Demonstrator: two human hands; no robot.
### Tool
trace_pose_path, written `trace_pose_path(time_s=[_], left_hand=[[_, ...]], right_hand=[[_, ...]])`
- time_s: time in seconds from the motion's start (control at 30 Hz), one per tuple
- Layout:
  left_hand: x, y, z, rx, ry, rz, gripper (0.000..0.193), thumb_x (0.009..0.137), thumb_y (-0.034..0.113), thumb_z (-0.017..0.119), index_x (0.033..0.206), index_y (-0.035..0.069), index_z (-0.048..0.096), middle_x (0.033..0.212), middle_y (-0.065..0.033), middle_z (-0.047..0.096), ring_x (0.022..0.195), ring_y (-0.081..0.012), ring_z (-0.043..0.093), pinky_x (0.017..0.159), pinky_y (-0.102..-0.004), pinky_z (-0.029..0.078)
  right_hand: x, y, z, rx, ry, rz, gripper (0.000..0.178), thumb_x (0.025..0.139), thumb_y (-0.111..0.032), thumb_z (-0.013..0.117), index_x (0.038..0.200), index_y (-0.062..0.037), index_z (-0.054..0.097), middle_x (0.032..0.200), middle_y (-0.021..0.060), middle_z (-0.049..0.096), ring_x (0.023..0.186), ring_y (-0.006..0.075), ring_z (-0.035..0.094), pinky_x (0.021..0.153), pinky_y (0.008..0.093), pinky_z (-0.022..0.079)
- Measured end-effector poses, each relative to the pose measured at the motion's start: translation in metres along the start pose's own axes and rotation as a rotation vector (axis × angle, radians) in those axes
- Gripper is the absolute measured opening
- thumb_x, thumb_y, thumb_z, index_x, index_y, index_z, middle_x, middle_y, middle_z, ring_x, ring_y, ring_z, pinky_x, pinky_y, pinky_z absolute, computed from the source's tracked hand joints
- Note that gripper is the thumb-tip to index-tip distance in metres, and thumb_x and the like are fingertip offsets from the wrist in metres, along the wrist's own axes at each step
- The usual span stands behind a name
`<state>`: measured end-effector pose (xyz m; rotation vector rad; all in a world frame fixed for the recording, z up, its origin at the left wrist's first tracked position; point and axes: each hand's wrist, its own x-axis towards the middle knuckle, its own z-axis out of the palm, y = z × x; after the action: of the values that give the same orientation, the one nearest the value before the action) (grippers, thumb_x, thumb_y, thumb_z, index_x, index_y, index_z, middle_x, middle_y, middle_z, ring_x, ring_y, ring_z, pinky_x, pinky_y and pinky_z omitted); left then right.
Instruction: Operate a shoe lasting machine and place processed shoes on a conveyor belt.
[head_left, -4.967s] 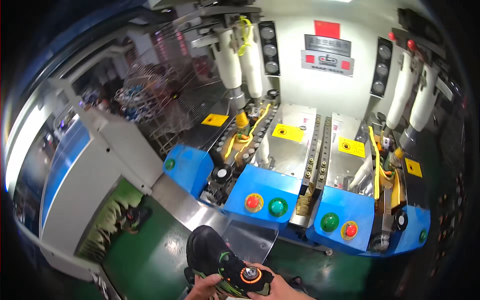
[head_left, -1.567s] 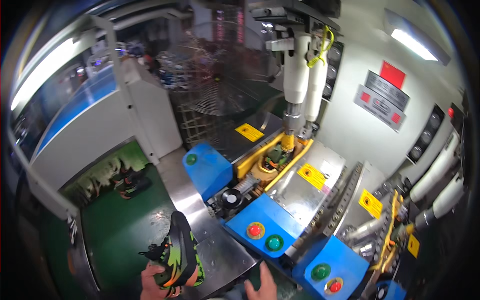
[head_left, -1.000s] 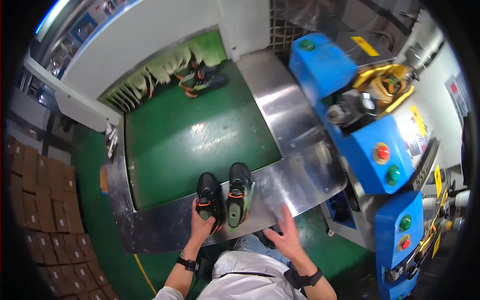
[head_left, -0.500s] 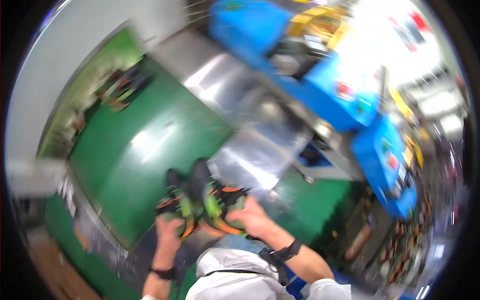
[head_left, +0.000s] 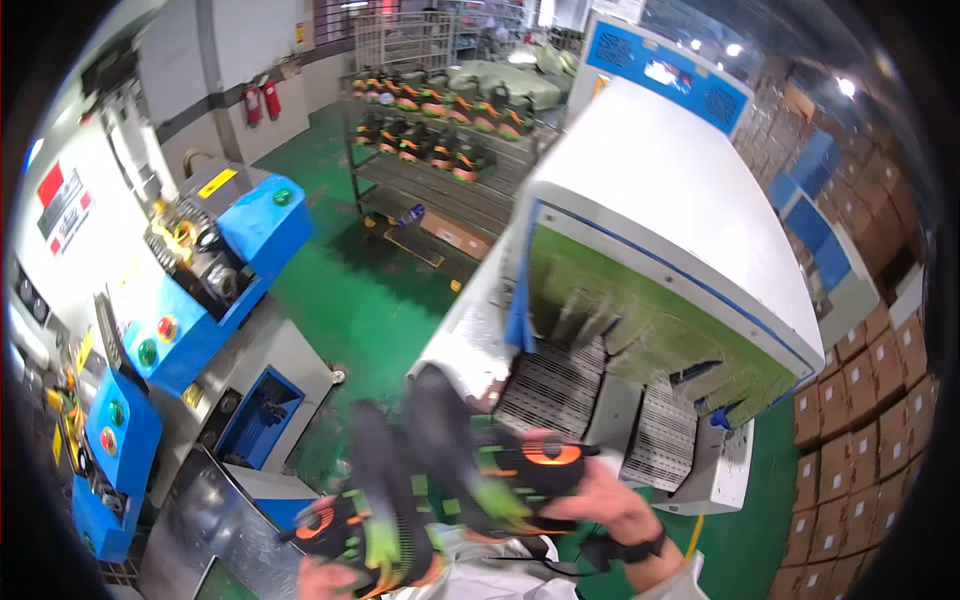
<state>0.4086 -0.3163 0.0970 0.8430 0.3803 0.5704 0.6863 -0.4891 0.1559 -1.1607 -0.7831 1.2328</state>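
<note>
My left hand (head_left: 328, 579) is closed on a black sneaker (head_left: 385, 535) with bright green and orange parts, close to my body at the lower edge. My right hand (head_left: 603, 498) grips a matching sneaker (head_left: 495, 478) at its orange-trimmed end. The two shoes are side by side, their dark ends pointing away from me and slightly blurred. Some of my fingers are hidden behind the shoes. Beyond my right hand stands a white hooded machine (head_left: 660, 160) with a green flap curtain (head_left: 640, 325) over two slatted conveyor tracks (head_left: 555, 392).
To the left is a blue and white machine (head_left: 190, 335) with red and green buttons, by a metal surface (head_left: 195, 530). A rack (head_left: 430, 195) at the back carries rows of similar shoes. Stacked cartons (head_left: 850, 460) line the right. Two fire extinguishers (head_left: 262, 102) hang on the far wall.
My view has swung right: the blue machine now lies to the left and the hooded conveyor machine has come into view. Both hands still hold the sneakers, which appear larger and nearer the camera.
</note>
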Motion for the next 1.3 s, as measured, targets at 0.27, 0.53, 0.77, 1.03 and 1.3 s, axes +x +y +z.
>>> trace_pose_path(time_s=[0.27, 0.53, 0.77, 1.03, 1.3], left_hand=[[0.141, -0.067, 0.168, 0.359, -0.272, -0.344, 0.085, 0.062, -0.002, 0.058, 0.143, 0.006, 0.033, 0.129, -0.0148, 0.050, 0.117, -0.0272, 0.052, 0.100, -0.0375, 0.043], [0.264, -0.119, 0.228, 1.115, -0.438, -0.070, 0.067, 0.070, 0.007, 0.061, 0.134, -0.004, 0.041, 0.118, -0.0164, 0.057, 0.103, -0.0249, 0.057, 0.090, -0.0316, 0.046], [0.133, -0.068, 0.109, 0.842, -0.330, 0.182, 0.038, 0.082, -0.005, 0.055, 0.121, -0.004, 0.053, 0.122, -0.0154, 0.060, 0.114, -0.0203, 0.059, 0.099, -0.0336, 0.046], [-0.041, -0.032, -0.102, 0.940, 0.419, 0.327, 0.037, 0.084, 0.004, 0.056, 0.121, 0.004, 0.056, 0.117, -0.0142, 0.063, 0.112, -0.0289, 0.060, 0.096, -0.0371, 0.047], [-0.414, -0.187, -0.251, 0.813, 2.483, 0.155, 0.039, 0.080, 0.008, 0.055, 0.119, 0.003, 0.056, 0.112, -0.0229, 0.060, 0.104, -0.0394, 0.057, 0.091, -0.0471, 0.046]], right_hand=[[-0.147, 0.053, -0.113, -0.822, 1.466, -0.085, 0.068, 0.072, -0.004, 0.060, 0.135, 0.0066, 0.036, 0.125, 0.0237, 0.053, 0.116, 0.0347, 0.053, 0.103, 0.0393, 0.038], [-0.129, 0.037, -0.146, -0.432, 1.592, -0.441, 0.064, 0.085, -0.006, 0.059, 0.140, 0.0059, 0.029, 0.138, 0.0235, 0.043, 0.128, 0.0329, 0.044, 0.109, 0.0388, 0.031], [-0.033, 0.013, -0.016, -0.777, 1.060, -0.794, 0.031, 0.082, 0.002, 0.050, 0.113, 0.0037, 0.057, 0.103, 0.0162, 0.066, 0.102, 0.0247, 0.063, 0.095, 0.0445, 0.047], [0.122, 0.068, 0.163, -0.687, -0.089, -0.274, 0.019, 0.088, -0.003, 0.058, 0.104, 0.0008, 0.065, 0.092, 0.0114, 0.068, 0.085, 0.0172, 0.065, 0.076, 0.0292, 0.052], [0.161, 0.186, 0.441, -1.055, -1.323, -0.389, 0.021, 0.091, -0.008, 0.060, 0.111, -0.0017, 0.062, 0.098, 0.0136, 0.068, 0.093, 0.0173, 0.063, 0.083, 0.0309, 0.048]])
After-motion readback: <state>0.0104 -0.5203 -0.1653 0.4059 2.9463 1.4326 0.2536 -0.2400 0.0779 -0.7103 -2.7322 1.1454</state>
